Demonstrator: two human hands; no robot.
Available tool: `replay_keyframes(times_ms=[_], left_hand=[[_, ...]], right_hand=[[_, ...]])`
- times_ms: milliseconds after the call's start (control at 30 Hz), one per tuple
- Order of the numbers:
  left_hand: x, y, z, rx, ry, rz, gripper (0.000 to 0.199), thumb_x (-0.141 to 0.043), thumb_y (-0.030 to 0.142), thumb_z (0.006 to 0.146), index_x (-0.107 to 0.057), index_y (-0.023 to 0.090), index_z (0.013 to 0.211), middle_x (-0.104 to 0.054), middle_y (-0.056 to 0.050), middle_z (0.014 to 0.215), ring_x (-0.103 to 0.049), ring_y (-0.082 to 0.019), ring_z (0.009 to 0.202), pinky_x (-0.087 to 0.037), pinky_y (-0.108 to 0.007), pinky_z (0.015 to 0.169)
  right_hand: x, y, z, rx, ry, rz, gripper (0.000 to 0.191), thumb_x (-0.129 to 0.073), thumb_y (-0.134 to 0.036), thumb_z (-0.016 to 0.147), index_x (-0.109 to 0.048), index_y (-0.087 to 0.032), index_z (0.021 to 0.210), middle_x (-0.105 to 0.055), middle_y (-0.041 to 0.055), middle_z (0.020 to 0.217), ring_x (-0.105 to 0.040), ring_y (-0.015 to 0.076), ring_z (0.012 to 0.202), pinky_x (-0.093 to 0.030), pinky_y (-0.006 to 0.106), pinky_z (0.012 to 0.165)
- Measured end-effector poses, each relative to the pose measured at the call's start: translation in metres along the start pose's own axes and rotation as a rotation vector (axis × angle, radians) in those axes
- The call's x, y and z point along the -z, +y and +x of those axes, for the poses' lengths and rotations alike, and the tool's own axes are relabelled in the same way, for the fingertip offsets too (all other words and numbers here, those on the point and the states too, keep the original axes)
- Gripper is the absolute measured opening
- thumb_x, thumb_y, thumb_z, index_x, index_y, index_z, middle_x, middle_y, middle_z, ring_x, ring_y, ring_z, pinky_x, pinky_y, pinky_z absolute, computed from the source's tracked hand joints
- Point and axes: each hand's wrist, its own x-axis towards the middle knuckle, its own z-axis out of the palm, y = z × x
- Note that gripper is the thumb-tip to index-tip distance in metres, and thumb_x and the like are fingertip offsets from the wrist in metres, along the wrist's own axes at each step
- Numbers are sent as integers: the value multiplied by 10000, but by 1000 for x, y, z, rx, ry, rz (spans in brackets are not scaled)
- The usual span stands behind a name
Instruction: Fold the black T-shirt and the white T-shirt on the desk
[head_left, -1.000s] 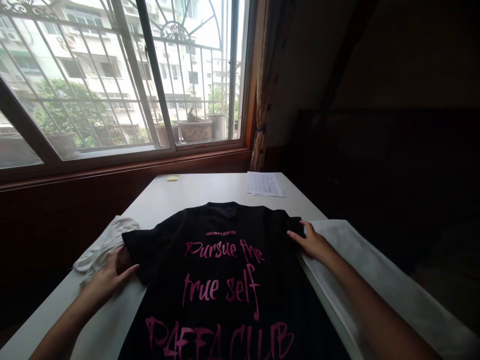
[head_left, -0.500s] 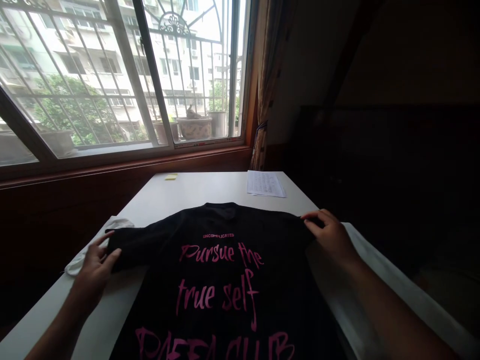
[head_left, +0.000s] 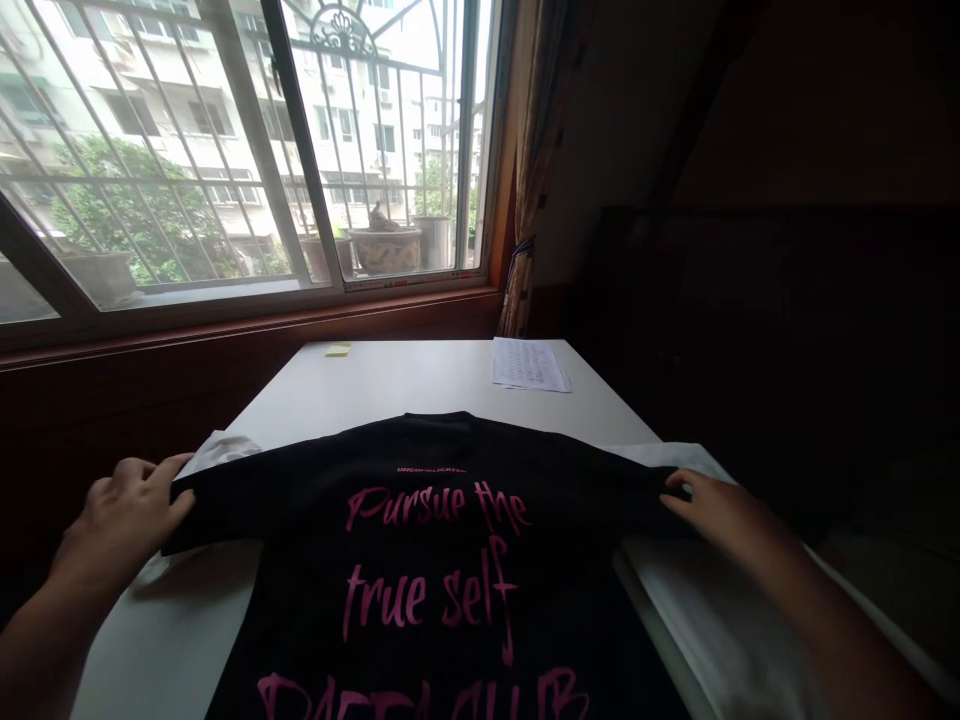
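Gently, with my left hand [head_left: 112,520] and right hand [head_left: 724,510] each pinching a sleeve end [head_left: 187,528] of the black shirt [head_left: 435,440], I should tug evenly outward.

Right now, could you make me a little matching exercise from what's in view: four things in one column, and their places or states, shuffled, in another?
1. black T-shirt
2. yellow note
3. papers
4. curtain

A. near the far right corner of the white table
B. gathered by a tie, beside the window
C. spread out, one sleeve in the left hand, the other in the right hand
D. near the far left corner of the white table

Right pairs: 1-C, 2-D, 3-A, 4-B
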Motion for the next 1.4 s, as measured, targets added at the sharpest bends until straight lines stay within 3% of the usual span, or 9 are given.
replay_keyframes(times_ms=[67,167,367,500,633,800,1067,1233,1400], left_hand=[[-2,21,11,-81,-32,178,588,-482,535,913,-578,194,1382,-530,-189,1320,-499,-475,1189,-519,-615,861],[-18,58,33,-269,-118,191,506,-415,429,951,-643,168,1321,-589,-164,1302,-521,-409,1213,-487,-546,976],[-81,109,80,-369,-299,118,502,-479,419,909,-664,147,1289,-654,-177,1273,-568,-370,1208,-432,-485,1059],[-111,124,95,-392,-397,92,503,-585,429,862,-654,160,1282,-720,-150,1180,-636,-327,1132,-480,-398,990],[-122,128,104,-401,-468,80,365,-675,360,787,-712,190,1108,-743,-111,1076,-681,-298,1029,-523,-338,882],[-120,128,110,-390,-355,83,279,-551,370,907,-677,188,1078,-645,-120,1140,-645,-283,1011,-521,-357,857],[-132,158,84,-442,-171,90,413,-495,185,942,-567,163,1348,-508,-177,1370,-449,-362,1280,-440,-477,1026],[-154,190,88,-474,-237,-9,362,-466,322,1012,-612,204,1321,-595,-117,1351,-490,-309,1293,-382,-416,1115],[-165,211,111,-314,-350,-120,441,-345,404,1040,-633,158,1266,-686,-156,1241,-621,-302,1162,-464,-397,1003]], right_hand=[[6,-13,3,32,73,-90,304,-571,-444,872,-674,-231,1063,-710,118,950,-673,304,782,-449,386,633],[11,-45,16,120,163,-168,320,-551,-390,906,-673,-212,1143,-670,153,1146,-658,331,952,-470,402,716],[-15,-114,67,263,5,-78,361,-636,-408,910,-692,-206,1205,-636,135,1256,-569,324,1179,-433,391,1002],[-41,-135,93,278,-87,-37,506,-705,-454,881,-630,-194,1309,-636,139,1303,-580,309,1187,-451,367,965],[-50,-140,108,272,-167,-14,399,-750,-343,846,-676,-175,1200,-708,110,1161,-655,256,1029,-478,312,845],[-41,-149,123,267,-81,-23,221,-648,-325,919,-700,-185,1083,-688,104,1184,-633,250,1033,-466,316,833],[-50,-191,108,223,227,-97,299,-461,-135,947,-680,-147,1150,-593,230,1238,-456,400,1215,-354,547,1014],[-77,-244,91,394,233,-39,329,-505,-184,951,-655,-174,1243,-573,176,1285,-494,336,1185,-412,449,1017],[-112,-288,71,574,161,64,363,-559,-324,971,-622,-239,1318,-566,91,1367,-505,262,1239,-448,364,1046]])
